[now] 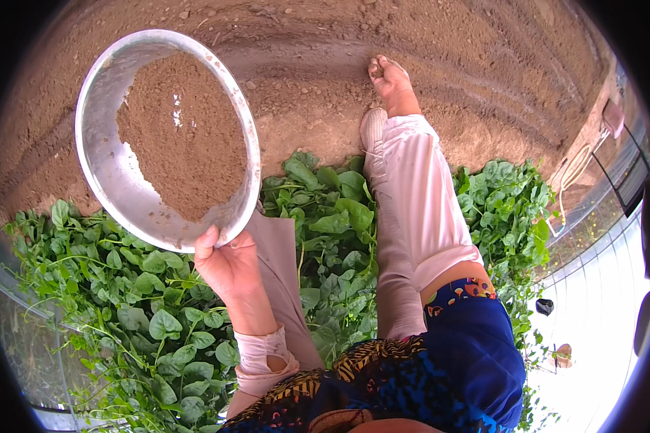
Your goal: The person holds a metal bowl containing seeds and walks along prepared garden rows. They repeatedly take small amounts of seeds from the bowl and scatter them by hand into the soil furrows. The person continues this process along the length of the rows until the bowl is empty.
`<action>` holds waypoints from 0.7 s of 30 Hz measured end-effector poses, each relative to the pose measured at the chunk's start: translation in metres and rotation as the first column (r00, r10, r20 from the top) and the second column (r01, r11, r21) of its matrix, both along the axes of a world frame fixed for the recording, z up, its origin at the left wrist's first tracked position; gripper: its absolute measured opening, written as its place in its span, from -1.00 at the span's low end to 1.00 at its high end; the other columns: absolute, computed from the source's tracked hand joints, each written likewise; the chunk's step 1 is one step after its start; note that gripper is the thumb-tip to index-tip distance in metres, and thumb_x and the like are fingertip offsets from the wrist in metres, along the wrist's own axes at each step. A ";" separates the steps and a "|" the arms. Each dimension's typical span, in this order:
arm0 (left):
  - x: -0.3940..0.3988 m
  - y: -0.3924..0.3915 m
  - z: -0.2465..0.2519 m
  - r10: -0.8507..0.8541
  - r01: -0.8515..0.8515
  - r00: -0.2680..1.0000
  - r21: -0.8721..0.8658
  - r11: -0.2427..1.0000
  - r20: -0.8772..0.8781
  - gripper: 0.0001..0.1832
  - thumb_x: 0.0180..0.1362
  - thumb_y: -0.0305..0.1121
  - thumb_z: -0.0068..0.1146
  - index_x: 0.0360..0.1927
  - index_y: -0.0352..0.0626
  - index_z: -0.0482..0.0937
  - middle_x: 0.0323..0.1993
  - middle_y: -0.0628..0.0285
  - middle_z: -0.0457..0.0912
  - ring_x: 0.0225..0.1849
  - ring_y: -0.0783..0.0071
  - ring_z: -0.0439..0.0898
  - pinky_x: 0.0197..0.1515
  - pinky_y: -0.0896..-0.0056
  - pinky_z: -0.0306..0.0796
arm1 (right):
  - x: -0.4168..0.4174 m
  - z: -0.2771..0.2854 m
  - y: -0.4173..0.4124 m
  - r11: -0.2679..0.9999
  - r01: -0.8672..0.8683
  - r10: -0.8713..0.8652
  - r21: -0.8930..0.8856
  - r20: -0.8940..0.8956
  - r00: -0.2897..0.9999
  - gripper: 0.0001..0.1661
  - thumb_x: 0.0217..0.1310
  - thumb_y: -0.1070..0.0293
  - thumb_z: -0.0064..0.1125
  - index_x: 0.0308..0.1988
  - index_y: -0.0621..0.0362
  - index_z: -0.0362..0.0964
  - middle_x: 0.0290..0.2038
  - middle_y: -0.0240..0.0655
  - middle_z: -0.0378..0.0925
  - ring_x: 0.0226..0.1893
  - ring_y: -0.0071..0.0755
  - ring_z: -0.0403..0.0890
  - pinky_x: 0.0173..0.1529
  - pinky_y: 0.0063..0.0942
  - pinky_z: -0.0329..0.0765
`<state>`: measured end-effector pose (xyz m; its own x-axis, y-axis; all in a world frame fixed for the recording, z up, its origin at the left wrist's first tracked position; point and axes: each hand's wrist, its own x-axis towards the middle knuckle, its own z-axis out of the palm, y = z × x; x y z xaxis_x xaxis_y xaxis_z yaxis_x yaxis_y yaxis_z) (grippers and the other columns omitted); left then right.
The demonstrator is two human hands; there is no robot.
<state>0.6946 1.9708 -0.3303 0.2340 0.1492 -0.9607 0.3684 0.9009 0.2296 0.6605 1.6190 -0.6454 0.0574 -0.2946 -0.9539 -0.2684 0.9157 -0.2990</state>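
My left hand [228, 265] grips the near rim of a round metal basin [102, 116], thumb on the inner side. The basin is tilted and holds loose brown soil [187, 146], with small white specks near its middle. Out ahead, my right hand [392, 84] is curled around a little soil [378, 71]. It hangs over a shallow furrow [314, 57] in the bare earth. Below that hand, a light-coloured shoe [374, 132] stands at the border between earth and plants.
Leafy green plants [162, 325] grow thickly around my legs, on both sides. Ridged brown earth [482, 48] stretches ahead. At the right lie a coiled pale hose or cord [574, 168], a black frame [623, 184] and a bright white sheet [590, 303].
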 end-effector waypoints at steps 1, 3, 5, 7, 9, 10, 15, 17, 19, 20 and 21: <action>0.000 0.001 0.000 0.011 -0.011 1.000 -0.007 1.000 0.000 -0.64 -0.13 -0.66 -0.02 -0.15 -0.35 0.39 -0.21 0.02 0.53 -0.34 0.32 0.56 -0.56 0.51 0.38 | 0.004 0.002 0.003 1.000 -0.029 0.029 0.008 -0.011 1.000 -0.90 0.24 0.57 -0.13 -0.22 0.30 0.29 -0.29 -0.16 0.40 -0.39 -0.27 0.43 -0.50 -0.45 0.42; 0.004 -0.001 0.002 0.008 -0.008 1.000 -0.025 1.000 0.003 -0.68 -0.08 -0.64 -0.05 -0.16 -0.36 0.39 -0.24 0.04 0.55 -0.40 0.38 0.55 -0.55 0.52 0.36 | 0.009 0.005 0.009 0.997 -0.071 0.071 0.000 -0.029 0.997 -0.90 0.23 0.58 -0.12 -0.22 0.31 0.29 -0.29 -0.14 0.40 -0.40 -0.26 0.45 -0.48 -0.45 0.45; 0.006 -0.003 0.003 0.010 -0.009 1.000 -0.046 0.999 0.003 -0.70 -0.05 -0.63 -0.07 -0.16 -0.36 0.39 -0.25 0.05 0.55 -0.43 0.41 0.54 -0.55 0.53 0.35 | 0.013 0.008 0.013 0.994 -0.100 0.099 -0.033 -0.044 0.994 -0.87 0.22 0.60 -0.12 -0.20 0.33 0.30 -0.28 -0.11 0.41 -0.38 -0.23 0.47 -0.45 -0.42 0.50; 0.007 -0.002 0.003 0.017 -0.017 1.000 -0.064 0.998 -0.001 -0.70 -0.05 -0.64 -0.07 -0.16 -0.36 0.39 -0.25 0.05 0.55 -0.44 0.42 0.53 -0.55 0.53 0.34 | 0.019 0.010 0.018 0.989 -0.144 0.142 -0.038 -0.058 0.988 -0.83 0.20 0.63 -0.13 -0.17 0.34 0.30 -0.27 -0.09 0.42 -0.36 -0.19 0.50 -0.39 -0.36 0.55; 0.008 -0.001 0.005 0.025 -0.025 1.000 -0.044 0.999 0.007 -0.70 -0.06 -0.64 -0.07 -0.16 -0.37 0.39 -0.25 0.05 0.55 -0.43 0.42 0.54 -0.55 0.53 0.35 | 0.025 0.012 0.026 0.983 -0.180 0.178 -0.030 -0.061 0.982 -0.80 0.19 0.66 -0.14 -0.14 0.35 0.29 -0.26 -0.07 0.42 -0.35 -0.15 0.52 -0.34 -0.33 0.59; 0.009 0.000 0.006 0.027 -0.026 1.000 -0.030 0.999 0.011 -0.69 -0.06 -0.64 -0.07 -0.16 -0.37 0.39 -0.25 0.05 0.55 -0.43 0.42 0.54 -0.54 0.53 0.35 | 0.027 0.013 0.032 0.981 -0.193 0.192 -0.020 -0.058 0.980 -0.78 0.18 0.66 -0.14 -0.13 0.35 0.29 -0.25 -0.06 0.42 -0.35 -0.14 0.52 -0.32 -0.32 0.60; 0.009 0.006 0.003 0.051 -0.049 0.998 -0.062 0.997 0.032 -0.67 -0.06 -0.63 -0.06 -0.14 -0.36 0.38 -0.23 0.05 0.55 -0.40 0.40 0.55 -0.53 0.53 0.37 | 0.036 0.013 0.034 0.971 -0.235 0.229 -0.050 -0.098 0.968 -0.78 0.19 0.67 -0.14 -0.13 0.35 0.28 -0.27 -0.05 0.44 -0.39 -0.16 0.54 -0.37 -0.32 0.60; 0.010 0.009 0.003 0.068 -0.067 0.997 -0.045 0.997 0.031 -0.64 -0.08 -0.64 -0.04 -0.12 -0.35 0.38 -0.21 0.05 0.54 -0.38 0.37 0.56 -0.54 0.52 0.38 | 0.041 0.013 0.046 0.963 -0.259 0.248 -0.077 -0.130 0.960 -0.79 0.19 0.66 -0.14 -0.13 0.36 0.28 -0.28 -0.04 0.44 -0.40 -0.16 0.54 -0.40 -0.32 0.60; 0.010 0.013 0.003 0.097 -0.096 0.995 -0.039 0.995 0.020 -0.57 -0.12 -0.66 -0.02 -0.07 -0.33 0.37 -0.17 0.05 0.52 -0.32 0.32 0.57 -0.56 0.51 0.40 | 0.047 0.016 0.055 0.947 -0.317 0.308 -0.053 -0.138 0.941 -0.79 0.19 0.67 -0.16 -0.14 0.37 0.27 -0.29 -0.04 0.45 -0.41 -0.15 0.55 -0.41 -0.32 0.60; 0.010 0.016 0.003 0.105 -0.104 0.994 -0.037 0.994 0.019 -0.58 -0.12 -0.66 -0.01 -0.08 -0.33 0.37 -0.17 0.04 0.52 -0.32 0.32 0.57 -0.56 0.51 0.40 | 0.049 0.017 0.060 0.937 -0.346 0.337 -0.042 -0.142 0.931 -0.80 0.18 0.68 -0.17 -0.15 0.37 0.27 -0.30 -0.04 0.45 -0.41 -0.15 0.55 -0.42 -0.32 0.61; 0.010 0.016 0.002 0.113 -0.112 0.993 -0.043 0.993 0.018 -0.58 -0.12 -0.66 -0.01 -0.08 -0.33 0.37 -0.17 0.04 0.52 -0.32 0.31 0.57 -0.56 0.51 0.39 | 0.051 0.017 0.061 0.931 -0.362 0.354 -0.035 -0.145 0.924 -0.77 0.20 0.67 -0.20 -0.12 0.37 0.27 -0.25 -0.05 0.43 -0.36 -0.13 0.53 -0.35 -0.30 0.61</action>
